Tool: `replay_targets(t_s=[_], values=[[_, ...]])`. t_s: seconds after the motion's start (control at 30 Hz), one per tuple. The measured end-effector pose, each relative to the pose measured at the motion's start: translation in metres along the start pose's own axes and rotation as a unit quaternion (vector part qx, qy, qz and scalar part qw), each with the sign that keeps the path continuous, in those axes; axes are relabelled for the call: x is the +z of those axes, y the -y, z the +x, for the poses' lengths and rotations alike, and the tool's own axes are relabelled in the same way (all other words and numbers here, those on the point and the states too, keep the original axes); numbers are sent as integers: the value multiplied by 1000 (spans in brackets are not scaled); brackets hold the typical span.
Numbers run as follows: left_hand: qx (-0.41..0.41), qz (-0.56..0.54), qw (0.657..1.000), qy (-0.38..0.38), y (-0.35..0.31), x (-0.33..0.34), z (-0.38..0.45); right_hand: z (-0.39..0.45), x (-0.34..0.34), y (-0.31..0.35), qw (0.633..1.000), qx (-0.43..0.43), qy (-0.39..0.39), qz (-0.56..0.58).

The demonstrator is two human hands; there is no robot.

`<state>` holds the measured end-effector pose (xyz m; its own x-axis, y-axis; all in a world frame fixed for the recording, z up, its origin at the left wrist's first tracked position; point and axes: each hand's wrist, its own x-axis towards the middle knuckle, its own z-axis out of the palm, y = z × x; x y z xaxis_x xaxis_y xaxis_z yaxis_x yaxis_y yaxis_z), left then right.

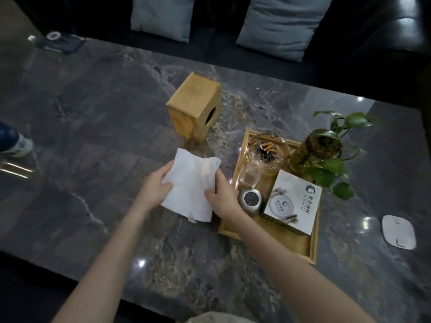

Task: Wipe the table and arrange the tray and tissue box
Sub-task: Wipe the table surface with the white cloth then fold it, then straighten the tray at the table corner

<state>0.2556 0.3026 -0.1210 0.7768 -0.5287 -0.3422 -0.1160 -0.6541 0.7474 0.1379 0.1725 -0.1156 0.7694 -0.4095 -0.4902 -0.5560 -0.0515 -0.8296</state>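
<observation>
Beside the tray [312,250], tissue box [194,106] lies tipped, opening facing right.

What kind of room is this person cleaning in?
Probably a lounge or private room in a bar or karaoke venue, though it might be a home living room: a dark marble table, a dark sofa with grey cushions, and a used glass ashtray on a wooden tray.

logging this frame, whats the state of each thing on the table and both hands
left hand: gripping white cloth
right hand: gripping cloth
cloth: spread open
tissue box: tipped on its side
tray: loaded
ashtray: full of butts
plant: upright
</observation>
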Motion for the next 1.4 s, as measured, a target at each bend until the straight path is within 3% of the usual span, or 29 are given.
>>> replay_targets(t_s=[0.17,0.27,0.4,0.57,0.67,0.77,0.83,0.97,1.07,1.17,1.23,1.4], values=[[-29,120,991,-49,14,10,-4,-2,3,2,994,35,-17,-102],[-60,216,970,-97,10,20,-16,-12,5,5,975,4,-50,-217],[17,300,941,-156,13,39,-38,-21,10,-5,904,-129,-55,-404],[26,330,936,-122,16,60,-63,-28,11,-20,827,-165,25,-536],[5,316,942,-114,13,69,-70,-32,3,-27,840,-186,46,-508],[-14,285,952,-111,-3,75,-74,-44,-18,-21,910,-139,63,-387],[21,239,965,-102,-18,83,-77,-60,-38,-13,945,-115,41,-302],[59,132,987,-70,-42,107,-87,-101,-83,-15,975,-152,-70,-147],[54,116,987,-94,-44,126,-90,-120,-105,-45,960,-130,-248,-10],[33,127,986,-107,-43,137,-88,-126,-112,-86,918,-26,-395,17],[27,142,984,-109,-42,141,-86,-127,-115,-111,910,39,-412,-4],[24,170,980,-103,-41,144,-82,-122,-112,-140,940,129,-301,-99]])
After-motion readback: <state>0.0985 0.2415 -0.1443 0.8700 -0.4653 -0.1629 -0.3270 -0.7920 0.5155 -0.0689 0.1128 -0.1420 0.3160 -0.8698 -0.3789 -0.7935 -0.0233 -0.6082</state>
